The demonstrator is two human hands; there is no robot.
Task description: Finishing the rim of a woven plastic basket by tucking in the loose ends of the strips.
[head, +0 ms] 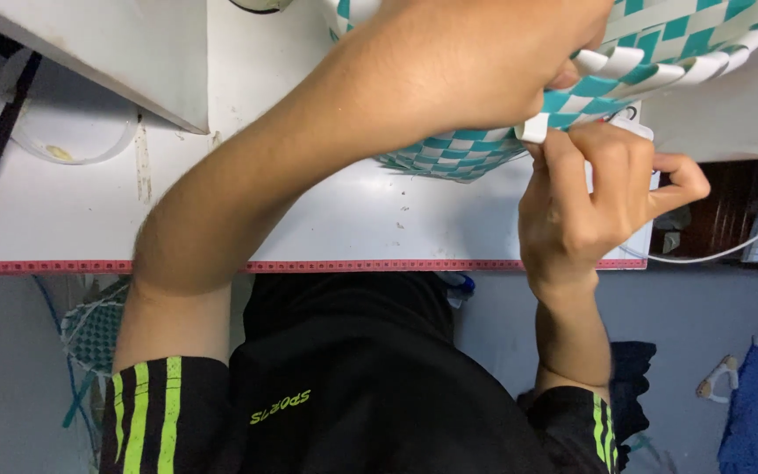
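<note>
We've got the teal-and-white woven basket [660, 53] tipped over the white table [353, 211]; its inside is hidden. Left hand [475, 61] clamps the rim, right hand [598, 193] pinches a white strip end [535, 129].

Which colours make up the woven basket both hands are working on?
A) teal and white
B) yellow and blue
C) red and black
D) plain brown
A: the basket shows a teal-and-white checker weave, with the right hand pinching a white strip end.

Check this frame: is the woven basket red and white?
No: the woven basket held between the left hand and right hand is made of teal and white strips.
</note>
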